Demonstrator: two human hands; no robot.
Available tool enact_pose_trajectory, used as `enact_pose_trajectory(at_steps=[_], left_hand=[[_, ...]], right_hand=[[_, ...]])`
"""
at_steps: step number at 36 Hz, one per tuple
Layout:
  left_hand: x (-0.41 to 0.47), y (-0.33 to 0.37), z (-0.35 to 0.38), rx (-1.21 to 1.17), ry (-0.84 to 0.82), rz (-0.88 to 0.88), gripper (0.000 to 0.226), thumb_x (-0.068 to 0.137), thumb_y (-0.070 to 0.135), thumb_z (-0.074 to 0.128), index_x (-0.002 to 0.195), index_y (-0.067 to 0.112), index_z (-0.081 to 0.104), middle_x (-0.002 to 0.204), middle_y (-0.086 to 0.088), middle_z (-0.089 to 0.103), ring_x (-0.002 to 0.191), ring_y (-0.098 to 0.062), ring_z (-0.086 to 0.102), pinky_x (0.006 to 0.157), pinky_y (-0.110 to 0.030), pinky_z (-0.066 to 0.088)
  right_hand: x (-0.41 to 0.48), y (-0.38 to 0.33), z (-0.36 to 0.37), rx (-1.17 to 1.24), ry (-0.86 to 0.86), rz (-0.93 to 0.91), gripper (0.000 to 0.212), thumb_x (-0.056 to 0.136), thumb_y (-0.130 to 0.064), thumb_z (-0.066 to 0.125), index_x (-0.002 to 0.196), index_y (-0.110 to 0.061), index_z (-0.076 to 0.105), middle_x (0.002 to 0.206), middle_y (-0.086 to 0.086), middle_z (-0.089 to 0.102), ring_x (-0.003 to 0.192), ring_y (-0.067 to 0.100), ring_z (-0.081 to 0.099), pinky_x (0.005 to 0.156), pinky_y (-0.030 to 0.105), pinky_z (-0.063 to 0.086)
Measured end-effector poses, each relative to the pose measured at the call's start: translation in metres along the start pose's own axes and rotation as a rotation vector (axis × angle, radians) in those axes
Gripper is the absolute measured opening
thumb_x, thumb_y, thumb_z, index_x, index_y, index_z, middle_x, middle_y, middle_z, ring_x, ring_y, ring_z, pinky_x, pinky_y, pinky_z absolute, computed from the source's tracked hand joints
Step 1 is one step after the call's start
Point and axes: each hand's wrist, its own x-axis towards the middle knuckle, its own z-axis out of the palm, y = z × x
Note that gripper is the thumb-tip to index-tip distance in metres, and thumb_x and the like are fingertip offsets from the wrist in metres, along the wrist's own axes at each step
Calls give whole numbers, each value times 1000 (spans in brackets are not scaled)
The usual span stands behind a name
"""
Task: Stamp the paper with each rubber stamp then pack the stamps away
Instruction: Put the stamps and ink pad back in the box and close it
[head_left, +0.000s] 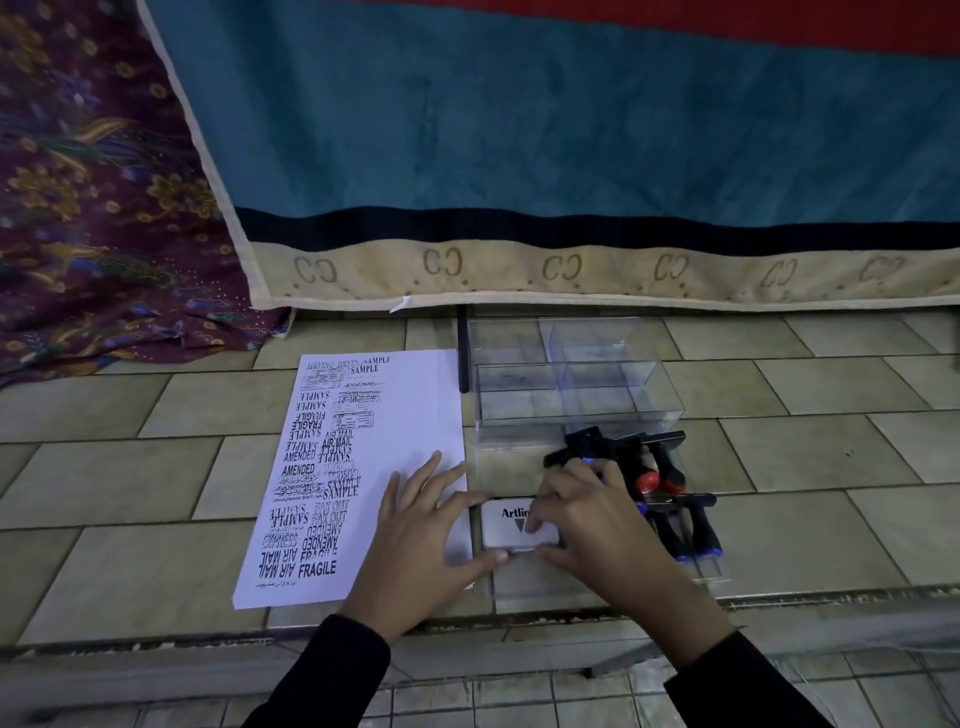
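Observation:
A white sheet of paper (395, 415) lies on the tiled floor, its left half covered with black stamp prints. Right of its lower corner sits a white-lidded Artline ink pad (506, 527). My left hand (421, 535) grips the pad's left edge with thumb and fingers, palm resting over the paper's corner. My right hand (587, 519) presses on the pad's right side. Behind that hand, several black-handled rubber stamps (660, 467) with red and blue bands lie in a heap. A clear plastic box (571, 384) stands just beyond them.
A black pen-like stick (462, 348) lies between paper and box. A blue, cream-edged carpet (519, 156) hangs at the back, and a purple patterned cloth (93, 208) at the left. A step edge (208, 644) runs in front of me.

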Motion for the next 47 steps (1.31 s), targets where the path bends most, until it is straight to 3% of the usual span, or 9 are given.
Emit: enact_pose_trajectory(at_steps=[3, 6, 12, 23, 25, 29, 34, 41, 47], left_hand=[[0, -3, 1, 11, -4, 14, 62, 76, 76, 50, 128, 42, 53, 153, 18, 30, 147, 0, -3, 120, -39, -6], [0, -4, 1, 20, -4, 16, 63, 74, 77, 49, 127, 42, 54, 153, 18, 29, 146, 1, -5, 119, -36, -10], [8, -5, 1, 100, -51, 68, 68, 74, 79, 43, 130, 42, 52, 155, 14, 29, 145, 1, -11, 117, -36, -14], [11, -11, -1, -42, 69, 55, 71, 73, 89, 39, 126, 45, 51, 145, 31, 28, 144, 8, 4, 118, -26, -7], [12, -16, -5, -125, 150, -18, 61, 82, 81, 36, 127, 42, 50, 142, 30, 35, 142, 7, 16, 116, -19, -2], [12, -33, -9, -52, 176, -138, 51, 94, 58, 37, 133, 28, 51, 147, 10, 44, 143, -10, 27, 117, -34, 13], [8, -41, 0, 60, 124, -157, 40, 98, 43, 48, 135, 28, 51, 153, 8, 36, 146, -11, 20, 120, -39, 5], [7, -42, 0, 62, 136, -155, 40, 98, 43, 47, 135, 28, 51, 153, 10, 36, 145, -9, 21, 121, -40, 6], [7, -41, 0, 51, 148, -151, 39, 98, 42, 47, 134, 29, 51, 152, 10, 37, 145, -8, 22, 121, -39, 6]], right_hand=[[0, 1, 4, -22, 9, -22, 28, 58, -29, 81, 81, -28, 66, 94, -9, 64, 99, 19, 58, 96, 48, 40], [3, 5, 6, -62, -39, -24, 36, 70, -34, 72, 102, -26, 59, 105, -8, 63, 117, 18, 48, 113, 55, 7], [14, 6, 9, -128, -103, -90, 53, 78, -40, 65, 126, -25, 49, 112, -2, 63, 121, 16, 43, 106, 52, -24], [22, 4, 6, -216, -135, -145, 54, 74, -38, 63, 121, -19, 48, 106, 1, 62, 114, 21, 45, 111, 54, -14], [21, 6, 4, -174, -118, -140, 52, 73, -39, 63, 120, -20, 49, 106, -1, 61, 114, 19, 45, 112, 50, -15], [22, 14, -12, -4, -36, -99, 51, 74, -41, 64, 120, -25, 50, 111, -6, 61, 111, 14, 49, 117, 42, 0], [49, 30, -46, 166, 140, -38, 51, 72, -35, 73, 117, -22, 53, 112, 0, 63, 98, 17, 56, 81, 25, 41], [108, 54, -48, 202, 70, 46, 42, 76, -22, 72, 114, -15, 54, 110, 5, 62, 94, 19, 54, 68, 24, 37], [130, 61, -37, 237, -105, 70, 40, 75, -26, 74, 110, -16, 55, 111, 6, 63, 98, 20, 57, 78, 30, 47]])
